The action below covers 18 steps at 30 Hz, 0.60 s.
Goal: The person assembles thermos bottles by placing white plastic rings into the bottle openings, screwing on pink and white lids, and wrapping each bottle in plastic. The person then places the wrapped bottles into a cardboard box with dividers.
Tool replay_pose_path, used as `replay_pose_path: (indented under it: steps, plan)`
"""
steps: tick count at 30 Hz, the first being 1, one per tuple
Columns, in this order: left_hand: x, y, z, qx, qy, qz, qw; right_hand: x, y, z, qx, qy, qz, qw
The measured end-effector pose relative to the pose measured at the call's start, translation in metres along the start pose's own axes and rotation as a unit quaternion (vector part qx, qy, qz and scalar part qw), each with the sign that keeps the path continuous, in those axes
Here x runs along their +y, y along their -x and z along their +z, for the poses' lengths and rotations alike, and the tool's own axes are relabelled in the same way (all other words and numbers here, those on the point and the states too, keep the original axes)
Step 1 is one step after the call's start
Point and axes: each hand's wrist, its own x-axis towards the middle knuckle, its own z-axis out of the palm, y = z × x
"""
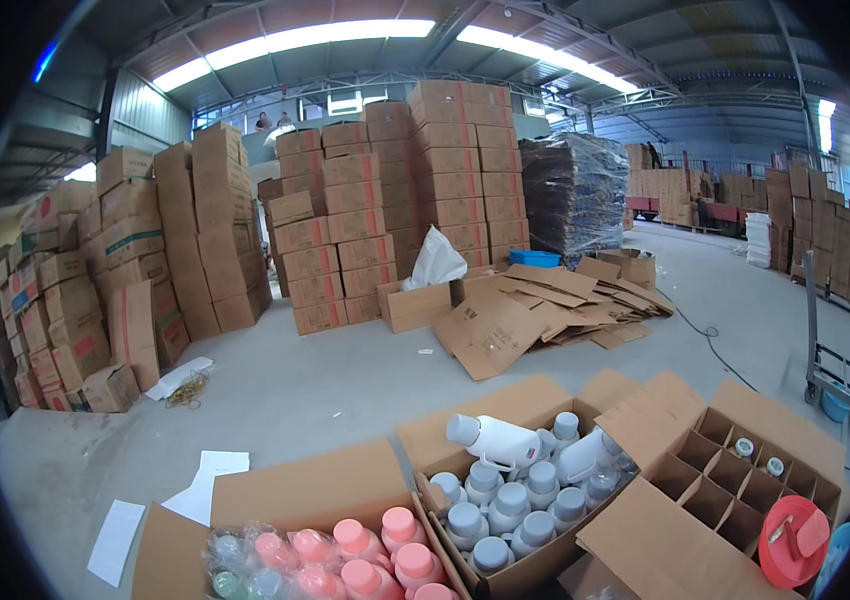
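Note:
Neither my left hand nor my right hand is in the picture. In front of me stands an open carton packed with white flasks with grey-blue caps. One white flask lies on its side across the others, its cap pointing left. Another flask leans over at the carton's right side, next to clear plastic wrap. To the left, a second open carton holds pink flasks, some wrapped in clear plastic. At right, a carton with cardboard dividers has two small round-topped items in its cells.
A red basin sits at the lower right by the divided carton. Flattened cardboard is heaped ahead. Tall carton stacks stand behind and left. A metal trolley is at right; a cable crosses the floor.

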Motion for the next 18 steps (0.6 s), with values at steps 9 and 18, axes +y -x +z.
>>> replay_pose_path:
  steps: [9,18]
  plan:
    - [0.014,0.011,-0.011,-0.004,0.128,-0.078,0.989,-0.029,0.028,0.005,0.028,-0.008,0.136,0.99]
    - [-0.026,-0.028,0.02,-0.178,-0.071,-0.06,0.98,0.003,-0.015,0.031,-0.061,-0.214,-0.011,0.975]
